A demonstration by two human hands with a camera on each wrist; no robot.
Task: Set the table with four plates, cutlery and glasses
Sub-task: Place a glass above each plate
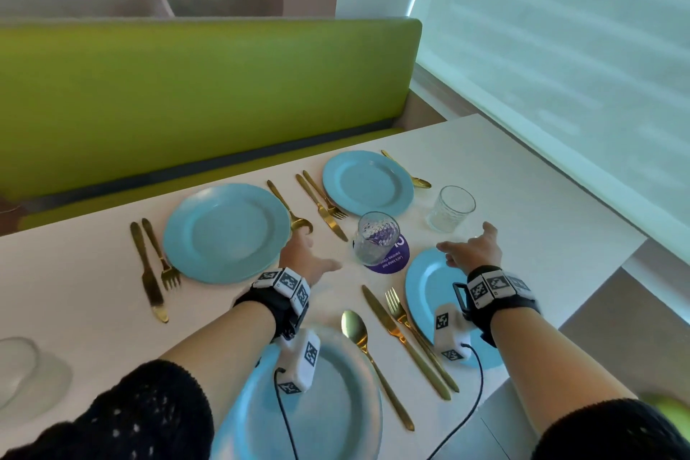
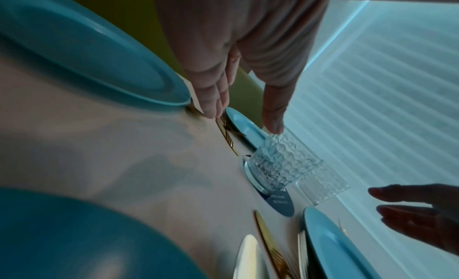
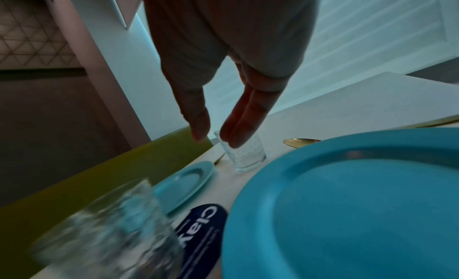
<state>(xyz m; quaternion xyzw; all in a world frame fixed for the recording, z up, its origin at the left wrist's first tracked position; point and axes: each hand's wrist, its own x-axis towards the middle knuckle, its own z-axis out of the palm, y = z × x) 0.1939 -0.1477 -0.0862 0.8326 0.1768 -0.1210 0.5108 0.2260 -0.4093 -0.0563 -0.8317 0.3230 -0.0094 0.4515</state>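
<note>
Both hands empty, fingers spread: left hand (image 1: pixel 304 258) reaches toward the ribbed clear glass (image 1: pixel 377 237) standing on a purple coaster (image 1: pixel 392 259) mid-table (image 1: pixel 522 179), right hand (image 1: pixel 472 248) toward a second glass (image 1: pixel 450 208) nearer the window-side edge, among four blue plates (image 1: pixel 224 231).

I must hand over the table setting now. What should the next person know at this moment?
Left hand: open, holds nothing, near the glass on the purple coaster.
Right hand: open, holds nothing, near the far glass.
Done: four blue plates laid on the table, gold cutlery beside each.
Left: both glasses stand mid-table; two more are needed.
</note>
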